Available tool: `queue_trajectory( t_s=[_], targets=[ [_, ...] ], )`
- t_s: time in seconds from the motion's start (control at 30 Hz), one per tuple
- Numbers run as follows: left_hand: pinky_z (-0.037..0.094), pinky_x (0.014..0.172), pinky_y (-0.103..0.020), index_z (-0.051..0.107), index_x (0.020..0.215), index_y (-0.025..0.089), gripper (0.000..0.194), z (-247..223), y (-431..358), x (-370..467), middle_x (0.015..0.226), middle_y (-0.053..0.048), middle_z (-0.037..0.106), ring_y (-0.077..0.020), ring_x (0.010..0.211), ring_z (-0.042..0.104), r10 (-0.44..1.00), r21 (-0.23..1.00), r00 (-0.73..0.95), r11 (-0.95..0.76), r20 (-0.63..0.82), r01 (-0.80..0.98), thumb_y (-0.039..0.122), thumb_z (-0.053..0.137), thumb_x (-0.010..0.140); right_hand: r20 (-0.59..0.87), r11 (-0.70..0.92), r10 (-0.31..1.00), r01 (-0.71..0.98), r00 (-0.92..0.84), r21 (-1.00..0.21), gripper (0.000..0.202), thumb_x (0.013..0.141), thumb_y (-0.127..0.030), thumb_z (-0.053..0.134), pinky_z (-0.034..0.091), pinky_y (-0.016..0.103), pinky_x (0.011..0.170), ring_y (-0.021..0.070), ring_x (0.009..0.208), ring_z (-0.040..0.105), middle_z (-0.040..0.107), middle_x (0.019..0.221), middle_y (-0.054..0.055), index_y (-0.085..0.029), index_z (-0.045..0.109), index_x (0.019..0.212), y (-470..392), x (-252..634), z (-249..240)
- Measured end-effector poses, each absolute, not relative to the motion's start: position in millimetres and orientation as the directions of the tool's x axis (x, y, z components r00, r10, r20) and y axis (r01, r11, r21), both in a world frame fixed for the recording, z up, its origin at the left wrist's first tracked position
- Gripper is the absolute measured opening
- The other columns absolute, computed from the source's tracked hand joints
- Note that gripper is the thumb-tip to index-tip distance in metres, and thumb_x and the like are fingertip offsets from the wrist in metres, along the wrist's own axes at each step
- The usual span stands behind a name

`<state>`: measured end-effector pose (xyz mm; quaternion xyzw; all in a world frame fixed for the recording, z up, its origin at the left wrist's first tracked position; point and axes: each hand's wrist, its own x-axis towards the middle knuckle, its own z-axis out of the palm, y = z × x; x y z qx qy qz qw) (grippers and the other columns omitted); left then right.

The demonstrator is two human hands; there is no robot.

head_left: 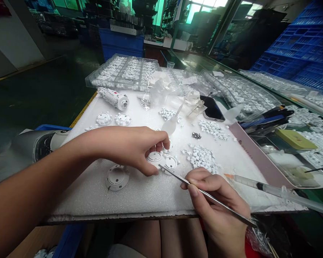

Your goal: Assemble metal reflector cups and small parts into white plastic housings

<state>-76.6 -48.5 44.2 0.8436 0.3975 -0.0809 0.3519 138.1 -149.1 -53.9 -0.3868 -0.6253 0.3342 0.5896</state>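
Over the white foam board [83,204], my left hand [140,148] curls its thumb and fingers around a round white part [154,157], which lies on the board. My right hand [215,200] grips metal tweezers [212,199] like a pen, their tip touching the near edge of that part. A second round white part [170,163] sits right beside it, to the right. Left of these, below my left wrist, is a larger white disc [117,177].
Small white pieces [201,157] lie in piles on the right. Behind are a squeeze bottle [170,125], a phone [212,108] and a parts tray [123,71]. A syringe [247,182] crosses the pink tray edge [247,154]. A white cylinder [114,99] lies back left.
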Motion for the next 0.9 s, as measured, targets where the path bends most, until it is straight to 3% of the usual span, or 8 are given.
queue_trajectory(
  t_s=[0.9],
  targets=[
    [0.041,0.069,-0.027,0.05,0.125,0.028,0.054,43.0,-48.6,-76.7,0.114,-0.004,0.065,-0.0211,0.093,0.061,0.618,0.536,0.667,-0.427,-0.415,0.729,0.046,0.066,0.077,0.499,0.498,0.866,0.087,-0.004,-0.863,0.016,0.085,-0.005,0.065,0.05,0.031,0.068,0.0154,0.075,0.062,0.063,0.078,0.002,-0.021,0.063,0.086,-149.6,136.9,-54.5]
  ],
)
